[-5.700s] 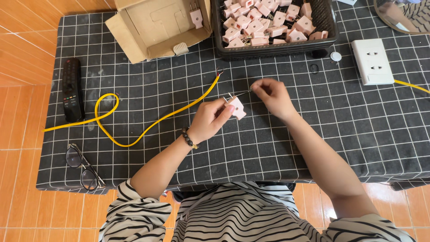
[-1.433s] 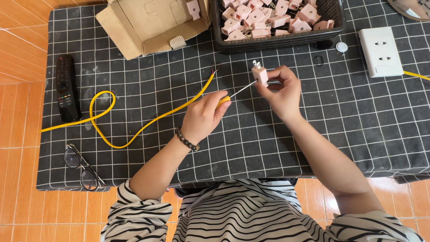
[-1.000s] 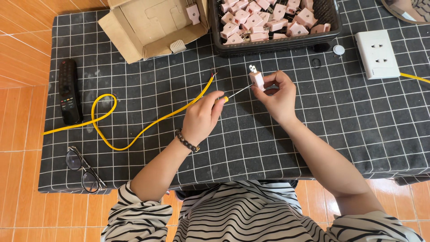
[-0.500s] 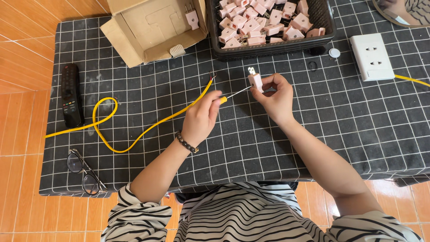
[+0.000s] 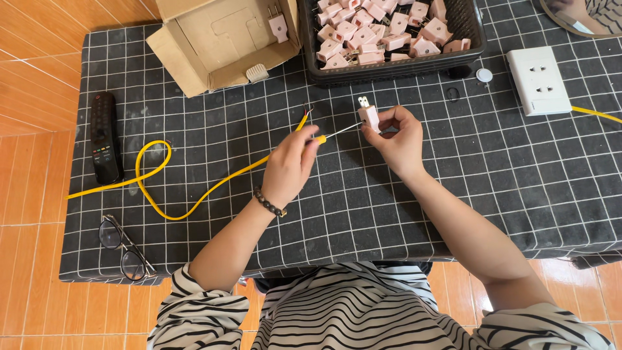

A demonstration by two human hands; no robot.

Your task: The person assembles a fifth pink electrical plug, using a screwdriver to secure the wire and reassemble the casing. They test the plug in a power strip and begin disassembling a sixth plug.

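Pink plastic, a small two-pronged plug (image 5: 370,116), sits pinched between the fingertips of the right hand (image 5: 398,137), prongs pointing up and away from the person, held above the counter (image 5: 518,181) with its black, white-gridded cloth. The left hand (image 5: 291,165) is closed around a thin screwdriver (image 5: 334,133) with a yellow collar; its metal shaft runs up and to the right, and its tip meets the plug's side. The exact contact point is too small to make out.

Just behind the left hand, a yellow cable (image 5: 194,204) ends in bare wire tips and loops away to the left edge of the cloth. At the far edge stands an open cardboard box (image 5: 220,45), plain brown, with one plug inside, and next to it a black basket (image 5: 395,39) heaped with pink plugs, its top cut off by the frame. A white wall socket (image 5: 538,81) lies to the right. A black remote (image 5: 105,137) and a pair of glasses (image 5: 123,246) lie at the left.
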